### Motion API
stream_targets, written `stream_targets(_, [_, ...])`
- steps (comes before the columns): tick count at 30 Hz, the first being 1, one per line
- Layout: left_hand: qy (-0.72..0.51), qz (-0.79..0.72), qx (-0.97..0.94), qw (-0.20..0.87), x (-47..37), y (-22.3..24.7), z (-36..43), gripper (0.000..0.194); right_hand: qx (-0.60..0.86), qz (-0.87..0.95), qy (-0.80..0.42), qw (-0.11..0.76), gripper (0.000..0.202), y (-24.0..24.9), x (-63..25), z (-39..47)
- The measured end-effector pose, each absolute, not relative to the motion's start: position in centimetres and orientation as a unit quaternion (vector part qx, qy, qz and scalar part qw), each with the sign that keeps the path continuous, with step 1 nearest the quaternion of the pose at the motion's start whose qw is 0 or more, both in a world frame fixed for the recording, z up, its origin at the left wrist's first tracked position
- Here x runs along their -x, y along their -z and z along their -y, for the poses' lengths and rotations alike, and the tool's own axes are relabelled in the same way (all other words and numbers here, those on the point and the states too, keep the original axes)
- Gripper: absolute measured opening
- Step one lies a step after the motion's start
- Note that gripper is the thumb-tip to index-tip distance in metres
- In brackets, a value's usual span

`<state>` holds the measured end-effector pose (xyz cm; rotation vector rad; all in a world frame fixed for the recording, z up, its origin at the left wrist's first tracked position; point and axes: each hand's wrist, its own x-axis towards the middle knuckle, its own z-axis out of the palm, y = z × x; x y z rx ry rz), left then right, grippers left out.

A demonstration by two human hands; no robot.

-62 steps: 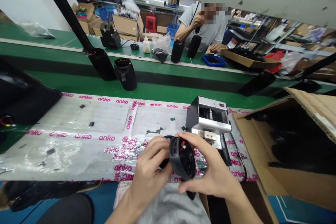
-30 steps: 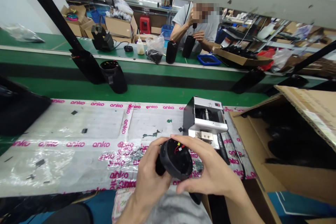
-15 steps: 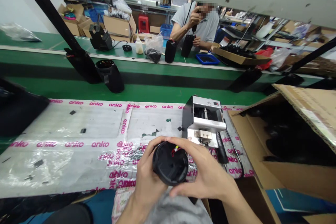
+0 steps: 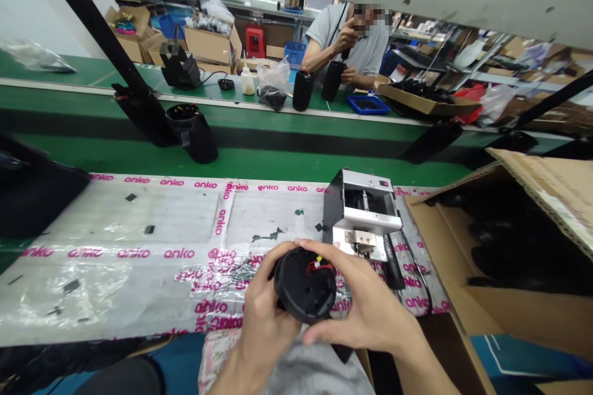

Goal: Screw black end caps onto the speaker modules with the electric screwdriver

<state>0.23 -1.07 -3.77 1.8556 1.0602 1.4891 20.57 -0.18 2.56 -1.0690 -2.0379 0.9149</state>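
Note:
Between my two hands is a round black housing (image 4: pixel 303 290), its open end tilted up toward me. Red wires with a small white and yellow connector (image 4: pixel 318 263) show inside its rim. My left hand (image 4: pixel 266 299) wraps round the left side and underside. On the other side, my right hand (image 4: pixel 364 296) has its fingers along the top rim and its thumb near the lower edge. Just beyond stands a silver and black bench machine (image 4: pixel 364 207) with a metal block on its front. A black-handled tool (image 4: pixel 393 262) lies along the machine's right side.
Plastic sheeting printed in pink (image 4: pixel 152 216) covers the bench. At right stands an open cardboard box (image 4: pixel 454 259) of black parts. A black cylindrical housing (image 4: pixel 197 136) stands on the green belt (image 4: pixel 273 163). Across it, a co-worker (image 4: pixel 345 43) handles a similar cylinder.
The housing has turned slightly in my hands, so more of the red wires show. Both hands keep their hold, and the view has shifted a little.

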Motion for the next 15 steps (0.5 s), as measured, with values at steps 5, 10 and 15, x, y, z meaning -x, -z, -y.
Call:
stream_targets(5, [-0.528, -0.370, -0.723, 0.249, -0.1, 3.7, 1.3, 0.046, 0.383, 0.749, -0.424, 0.335, 0.114, -1.9, -21.9, 0.1])
stream_targets(10, [-0.509, -0.359, -0.731, 0.279, 0.4, 3.3, 1.0, 0.045, 0.370, 0.737, -0.458, 0.331, 0.116, -1.4, -22.7, 0.1])
stream_targets(15, [-0.499, -0.357, -0.724, 0.316, 0.5, 3.4, 1.0, 0.041, 0.367, 0.727, -0.468, 0.344, 0.118, -1.1, -22.5, 0.3])
